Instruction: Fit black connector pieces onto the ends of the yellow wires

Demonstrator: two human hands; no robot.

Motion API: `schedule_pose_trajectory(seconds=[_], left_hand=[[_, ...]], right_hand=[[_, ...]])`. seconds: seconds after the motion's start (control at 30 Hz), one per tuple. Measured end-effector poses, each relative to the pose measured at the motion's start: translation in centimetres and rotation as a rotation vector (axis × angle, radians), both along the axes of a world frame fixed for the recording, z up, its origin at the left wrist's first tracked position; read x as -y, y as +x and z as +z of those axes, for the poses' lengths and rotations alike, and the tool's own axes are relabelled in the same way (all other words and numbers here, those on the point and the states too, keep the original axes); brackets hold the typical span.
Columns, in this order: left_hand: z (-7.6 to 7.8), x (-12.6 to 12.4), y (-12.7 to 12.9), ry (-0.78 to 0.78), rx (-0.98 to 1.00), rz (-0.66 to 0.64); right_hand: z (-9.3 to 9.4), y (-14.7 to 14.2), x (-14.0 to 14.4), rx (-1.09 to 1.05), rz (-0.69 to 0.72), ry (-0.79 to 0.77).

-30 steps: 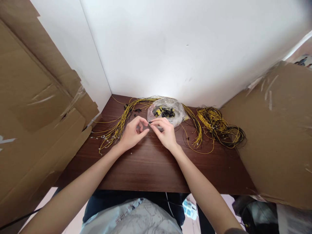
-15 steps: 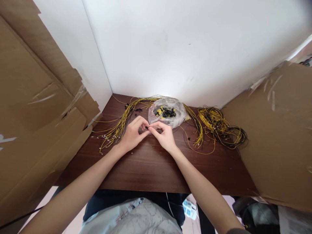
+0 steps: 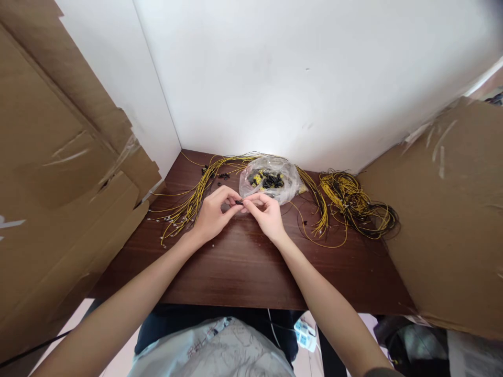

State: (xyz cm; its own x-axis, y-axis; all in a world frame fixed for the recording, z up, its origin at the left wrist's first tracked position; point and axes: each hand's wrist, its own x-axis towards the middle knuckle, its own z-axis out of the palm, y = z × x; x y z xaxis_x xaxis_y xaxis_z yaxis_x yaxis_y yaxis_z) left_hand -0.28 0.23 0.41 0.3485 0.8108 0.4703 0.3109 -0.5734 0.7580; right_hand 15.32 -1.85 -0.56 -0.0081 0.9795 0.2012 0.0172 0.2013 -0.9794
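Observation:
My left hand and my right hand meet over the middle of the table, fingertips nearly touching. Between them is a small black part, pinched by my left thumb and fingers. My right thumb and fingers are pressed together at its right end; whether they grip the part itself or something finer is hidden. Just behind the hands lies a clear plastic bag holding small black and yellow pieces. Beside my left hand is a bundle of yellow and black wires with small white ends.
A coiled heap of yellow and black wires lies to the right. Loose black bits sit behind my left hand. Cardboard sheets flank the brown table, with a white wall behind. A power strip is below.
Both hands stay close together and shift only slightly. More of the black part shows between the fingertips now. The wires and bag stay put.

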Motion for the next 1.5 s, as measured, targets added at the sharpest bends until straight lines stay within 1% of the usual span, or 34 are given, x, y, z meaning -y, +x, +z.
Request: schedule_pose_trajectory(seconds=[0.17,0.37,0.47,0.53,0.6,0.67,0.73,0.9,1.0,1.13,1.33,1.4,1.5], left_hand=[[-0.07,-0.12,0.14,-0.121,0.11,-0.022],[0.09,-0.11,0.28,-0.271,0.262,-0.061],[-0.01,-0.27,0.26,-0.329,0.238,-0.073],[-0.04,-0.35,0.23,-0.334,0.211,-0.09],[0.04,-0.34,0.21,-0.319,0.23,-0.099],[0.21,-0.26,0.21,-0.325,0.286,-0.078],[0.38,-0.16,0.24,-0.353,0.346,-0.03],[0.33,-0.28,0.37,-0.394,0.482,0.07],[0.03,-0.5,0.35,-0.367,0.461,0.132],[-0.21,-0.63,0.16,-0.276,0.333,0.172],[0.0,-0.33,-0.04,-0.002,0.099,0.115],[0.05,-0.18,-0.03,0.058,0.046,0.095],[-0.04,-0.06,-0.01,0.107,0.014,0.064]], right_hand=[[0.23,0.03,0.11,0.089,-0.002,0.037],[-0.23,0.13,-0.16,0.052,0.019,0.032],[-0.3,0.16,-0.25,-0.016,0.027,0.024],[-0.21,0.12,-0.24,-0.051,0.03,0.01],[-0.06,0.04,-0.2,-0.087,0.033,-0.009],[0.12,-0.06,-0.15,-0.124,0.038,-0.024],[0.26,-0.12,-0.11,-0.138,0.035,-0.024],[0.25,-0.03,-0.1,-0.052,-0.014,-0.009],[0.11,0.09,-0.13,-0.007,-0.022,-0.005],[0.01,0.17,-0.19,0.014,-0.027,-0.016],[-0.01,0.19,-0.18,-0.028,-0.011,-0.025],[0.04,0.2,-0.15,-0.028,-0.006,-0.018],[0.13,0.2,-0.08,-0.02,-0.005,-0.011]])
